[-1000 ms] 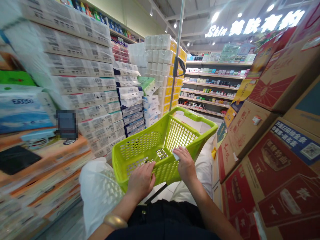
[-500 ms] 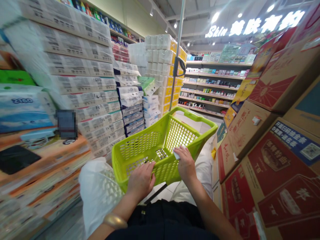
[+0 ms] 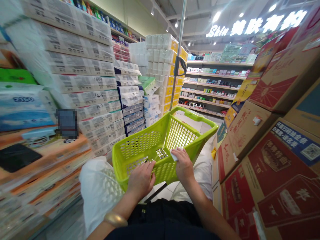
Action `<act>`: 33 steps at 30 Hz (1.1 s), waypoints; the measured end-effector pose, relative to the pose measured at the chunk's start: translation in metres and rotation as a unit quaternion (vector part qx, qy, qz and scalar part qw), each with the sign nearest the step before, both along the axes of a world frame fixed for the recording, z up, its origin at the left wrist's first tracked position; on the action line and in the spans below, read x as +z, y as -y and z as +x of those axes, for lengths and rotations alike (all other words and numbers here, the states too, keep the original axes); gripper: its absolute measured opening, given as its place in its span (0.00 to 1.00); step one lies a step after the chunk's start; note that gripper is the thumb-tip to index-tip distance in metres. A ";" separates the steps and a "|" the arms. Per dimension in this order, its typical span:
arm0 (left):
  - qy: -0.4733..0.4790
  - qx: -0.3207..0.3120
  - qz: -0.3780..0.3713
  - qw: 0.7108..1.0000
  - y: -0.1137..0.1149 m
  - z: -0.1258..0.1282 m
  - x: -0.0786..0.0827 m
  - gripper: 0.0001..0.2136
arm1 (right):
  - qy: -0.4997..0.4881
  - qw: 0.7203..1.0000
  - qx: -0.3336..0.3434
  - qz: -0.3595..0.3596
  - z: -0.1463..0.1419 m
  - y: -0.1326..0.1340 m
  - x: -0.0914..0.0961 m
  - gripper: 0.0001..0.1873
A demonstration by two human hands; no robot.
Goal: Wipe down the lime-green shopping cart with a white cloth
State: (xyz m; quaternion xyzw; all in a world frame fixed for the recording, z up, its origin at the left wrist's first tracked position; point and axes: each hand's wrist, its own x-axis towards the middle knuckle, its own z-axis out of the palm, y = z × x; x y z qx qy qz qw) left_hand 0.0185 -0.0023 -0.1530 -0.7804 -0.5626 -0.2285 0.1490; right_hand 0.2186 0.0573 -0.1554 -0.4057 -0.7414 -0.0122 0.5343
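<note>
Closest in, a gold bangle (image 3: 115,219) sits on the forearm above a dark-clothed lap. The left hand (image 3: 141,178) is closed over the near rim of the green basket (image 3: 140,146), towards its near left corner, with the fingers curled inside the mesh wall. The right hand (image 3: 183,165) grips the same rim near the right corner, its fingers folded together and pinching a small white slip (image 3: 174,154) against the plastic. The basket is held up in front of the body, tilted a little, with its far rim higher than the near one.

As far as can be judged, both hands have the basket firmly, but nothing shows on its mesh floor. The goods on both sides sit in their stacks, untouched.

A white bag (image 3: 97,190) bulges just below the basket's left side. Wrapped tissue packs (image 3: 82,83) are piled high to the left, and red and brown cartons (image 3: 275,160) lean in on the right. Beyond the far rim a metal pole (image 3: 178,56) with a black grip rises beside a tower of toilet rolls (image 3: 162,50). Farthest off are stocked shelves (image 3: 212,86) under a lit sign
</note>
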 end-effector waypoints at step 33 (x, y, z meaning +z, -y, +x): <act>0.007 -0.005 -0.012 1.000 0.001 -0.001 -0.001 0.19 | 0.048 0.995 0.087 0.015 -0.012 0.014 -0.005 0.26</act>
